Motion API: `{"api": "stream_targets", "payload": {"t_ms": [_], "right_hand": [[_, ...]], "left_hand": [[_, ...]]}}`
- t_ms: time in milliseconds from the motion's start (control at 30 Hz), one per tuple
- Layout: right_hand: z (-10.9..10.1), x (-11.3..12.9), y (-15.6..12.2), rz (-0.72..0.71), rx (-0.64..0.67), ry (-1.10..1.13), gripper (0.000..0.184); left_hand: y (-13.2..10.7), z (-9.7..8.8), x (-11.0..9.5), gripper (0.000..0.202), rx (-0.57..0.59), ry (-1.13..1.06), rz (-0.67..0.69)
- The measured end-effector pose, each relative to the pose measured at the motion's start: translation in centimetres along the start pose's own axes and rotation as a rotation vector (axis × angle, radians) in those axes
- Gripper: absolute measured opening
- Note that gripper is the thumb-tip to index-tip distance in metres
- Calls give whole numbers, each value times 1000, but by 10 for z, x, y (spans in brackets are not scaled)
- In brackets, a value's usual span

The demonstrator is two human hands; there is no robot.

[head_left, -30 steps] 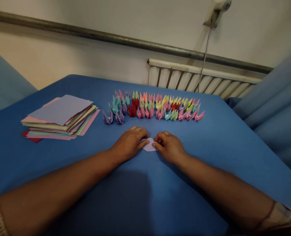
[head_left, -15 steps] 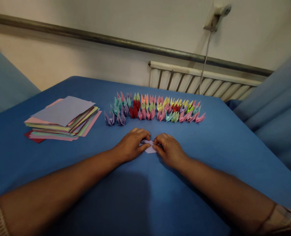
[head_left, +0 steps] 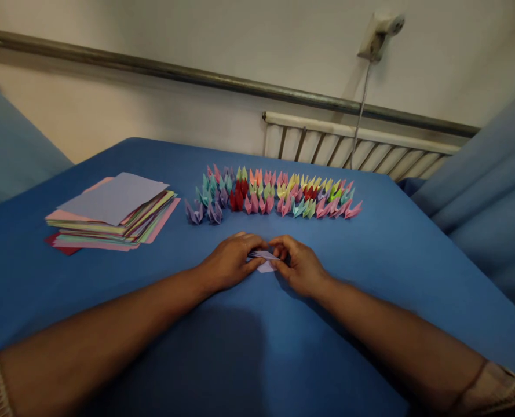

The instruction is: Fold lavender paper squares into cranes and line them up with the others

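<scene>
A small piece of folded lilac paper [head_left: 266, 264] lies low over the blue tabletop, between my two hands. My left hand [head_left: 235, 259] grips its left side, thumb below and fingers curled over the top. On the right side, my right hand [head_left: 299, 263] pinches the paper's edge with the thumb, its index finger bent above. Several layers of the fold show between the fingertips. Beyond my hands stand rows of folded paper cranes [head_left: 266, 202] in purple, teal, red, pink, yellow and green.
A loose stack of coloured paper sheets [head_left: 113, 200], lilac on top, sits on the left of the blue table [head_left: 222, 359]. Behind the table are a white radiator [head_left: 318, 139], a wall rail [head_left: 196, 78] and a socket with a cord [head_left: 375, 43]. Blue curtains [head_left: 496, 191] hang at both sides.
My right fingers have lifted and loosened a little from the paper, so more of its layered folds show. My left hand stays about where it was. The view has tilted slightly.
</scene>
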State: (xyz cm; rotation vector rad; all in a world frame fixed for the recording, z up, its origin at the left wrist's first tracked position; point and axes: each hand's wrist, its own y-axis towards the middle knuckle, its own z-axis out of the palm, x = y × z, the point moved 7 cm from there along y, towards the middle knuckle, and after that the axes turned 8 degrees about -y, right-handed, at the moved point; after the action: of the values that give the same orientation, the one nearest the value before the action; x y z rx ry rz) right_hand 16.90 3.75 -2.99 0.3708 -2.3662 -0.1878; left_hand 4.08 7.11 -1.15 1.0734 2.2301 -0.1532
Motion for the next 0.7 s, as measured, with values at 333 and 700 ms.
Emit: {"api": "stream_targets", "payload": {"t_ms": [333,700], "right_hand": [[-18,25,-3,-274,-125,-350,12],[7,34,-11,-346,128,-686,15]], "left_hand": [[-4,-10,-14,11,-92,140,125],[-10,2,-18,13,106,233,106]]}}
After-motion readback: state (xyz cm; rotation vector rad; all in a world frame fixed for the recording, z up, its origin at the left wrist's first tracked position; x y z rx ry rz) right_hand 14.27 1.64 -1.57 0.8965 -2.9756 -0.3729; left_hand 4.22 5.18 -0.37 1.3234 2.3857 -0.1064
